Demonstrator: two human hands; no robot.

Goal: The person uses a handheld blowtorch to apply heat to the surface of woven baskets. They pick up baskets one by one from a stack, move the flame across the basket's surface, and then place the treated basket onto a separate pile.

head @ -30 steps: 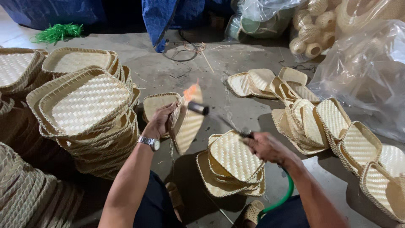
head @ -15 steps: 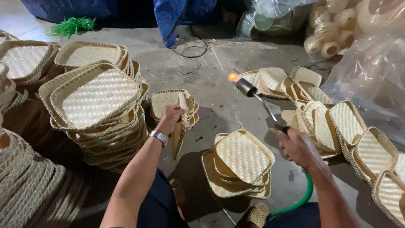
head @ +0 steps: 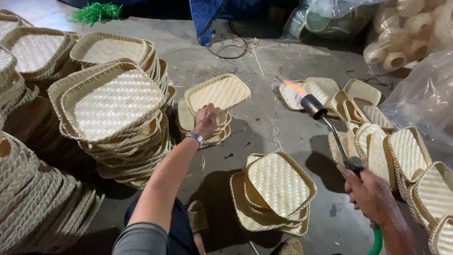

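From the head camera, the left hand [head: 207, 119] grips the near edge of a woven tray [head: 218, 92], its fingers closed on the rim, atop a small tray stack [head: 204, 123] on the concrete floor [head: 264, 123]. The right hand [head: 373, 194] wraps a lit gas torch [head: 325, 123], flame aimed away from the tray. Half a second ago the tray hung tilted beside the stack; the torch has dropped lower.

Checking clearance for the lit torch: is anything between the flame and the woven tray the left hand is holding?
Nothing visible. The torch in the right hand flames over bare concrete floor. The left hand holds the tray on a small stack; only open floor lies between them.
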